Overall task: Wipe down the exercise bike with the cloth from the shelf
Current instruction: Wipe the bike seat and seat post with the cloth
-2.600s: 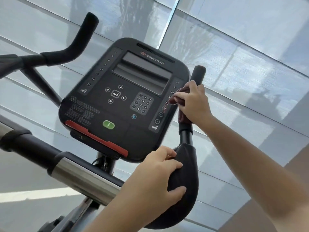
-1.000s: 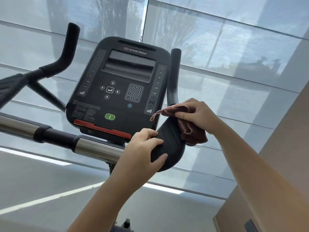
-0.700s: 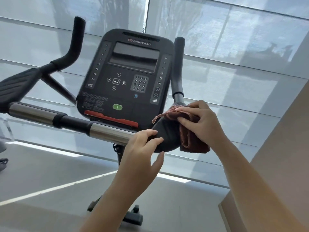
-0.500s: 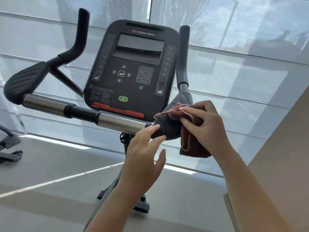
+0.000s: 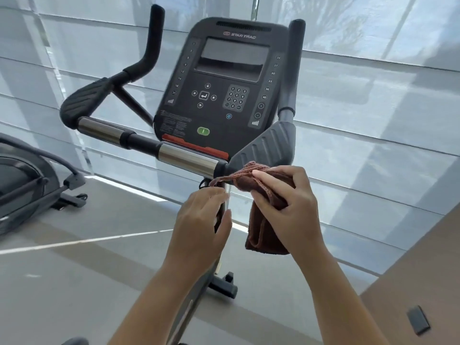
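Brown terry cloth point(image 5: 267, 227) bunched just below ribbed dark-grey elbow pad point(image 5: 266, 145) of black exercise bike point(image 5: 224, 108); contact with pad's lower tip cannot be told. Cloth gripped by right hand point(image 5: 291, 207), fingers and thumb curled round wad, tail left hanging below pad. Left hand point(image 5: 201, 220) held below-left of pad, fingers loosely spread, nothing seen gripped.

Risks judged:
- pad grooves missed, little cloth face being presented by tight wad
- hanging tail snagged
- cloth dropped if regripped between hands
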A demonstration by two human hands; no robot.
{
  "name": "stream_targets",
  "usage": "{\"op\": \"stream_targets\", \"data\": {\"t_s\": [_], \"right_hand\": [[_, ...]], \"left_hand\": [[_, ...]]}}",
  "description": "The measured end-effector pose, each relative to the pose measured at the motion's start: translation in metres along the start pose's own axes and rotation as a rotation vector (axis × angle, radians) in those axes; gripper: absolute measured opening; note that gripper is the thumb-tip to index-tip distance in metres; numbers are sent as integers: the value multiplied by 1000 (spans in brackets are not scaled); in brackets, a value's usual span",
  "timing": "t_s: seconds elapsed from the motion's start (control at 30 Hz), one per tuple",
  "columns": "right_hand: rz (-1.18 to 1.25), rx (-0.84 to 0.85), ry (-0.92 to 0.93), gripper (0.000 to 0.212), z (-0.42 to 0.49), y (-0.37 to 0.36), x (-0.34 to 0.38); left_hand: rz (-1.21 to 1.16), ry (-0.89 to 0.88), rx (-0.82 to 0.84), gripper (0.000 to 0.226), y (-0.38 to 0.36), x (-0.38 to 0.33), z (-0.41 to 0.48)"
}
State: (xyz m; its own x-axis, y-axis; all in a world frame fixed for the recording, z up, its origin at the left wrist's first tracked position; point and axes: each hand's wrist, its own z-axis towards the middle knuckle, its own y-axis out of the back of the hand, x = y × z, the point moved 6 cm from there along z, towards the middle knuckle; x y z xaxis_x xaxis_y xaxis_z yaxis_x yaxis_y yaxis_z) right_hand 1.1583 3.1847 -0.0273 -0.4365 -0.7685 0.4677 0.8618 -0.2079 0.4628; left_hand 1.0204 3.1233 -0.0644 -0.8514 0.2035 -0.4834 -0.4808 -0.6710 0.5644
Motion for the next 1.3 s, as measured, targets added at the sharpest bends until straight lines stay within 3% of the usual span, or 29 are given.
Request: {"op": "stream_targets", "data": {"t_s": [0.53,0.9,1.3], "right_hand": [[287,293,83,35,-57,-18,0],[518,568,71,33,-118,-102,40],[599,918,117,33,-204,-210,107]], "left_hand": [[293,244,-116,36,16,-3,-94],[607,515,-199,15,67,31,-209],[798,877,-279,27,124,86,-320]]}}
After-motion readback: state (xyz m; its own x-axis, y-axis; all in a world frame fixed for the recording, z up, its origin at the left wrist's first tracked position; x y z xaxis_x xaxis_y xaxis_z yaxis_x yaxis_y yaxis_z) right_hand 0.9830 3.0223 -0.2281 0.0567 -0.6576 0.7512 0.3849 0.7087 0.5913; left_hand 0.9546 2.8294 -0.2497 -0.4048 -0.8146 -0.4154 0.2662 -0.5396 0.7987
